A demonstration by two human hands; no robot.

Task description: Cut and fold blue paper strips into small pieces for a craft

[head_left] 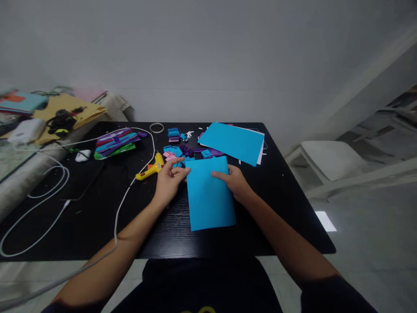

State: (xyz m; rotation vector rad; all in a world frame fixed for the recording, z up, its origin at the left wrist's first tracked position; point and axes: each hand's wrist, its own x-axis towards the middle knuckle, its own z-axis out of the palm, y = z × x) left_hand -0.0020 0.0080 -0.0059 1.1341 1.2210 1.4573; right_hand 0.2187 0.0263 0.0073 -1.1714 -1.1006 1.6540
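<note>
A sheet of blue paper [211,198] is held up over the black table, its face turned toward me. My right hand [236,180] grips its right edge, thumb on the front and fingers behind. At the upper left corner, my left hand [171,177] pinches the paper between thumb and fingers. Just left of that hand lies a yellow glue gun [151,167]. Behind the sheet are small cut pieces of pink paper [170,155], along with blue and purple ones, partly hidden by the held paper.
Larger blue sheets [233,141] lie at the back right. Bundled coloured strips [115,142] sit at the left, near a white mouse [83,155]. A white cable [117,213] crosses the table and my left forearm. A phone [83,180] rests left; a white chair [325,158] stands right.
</note>
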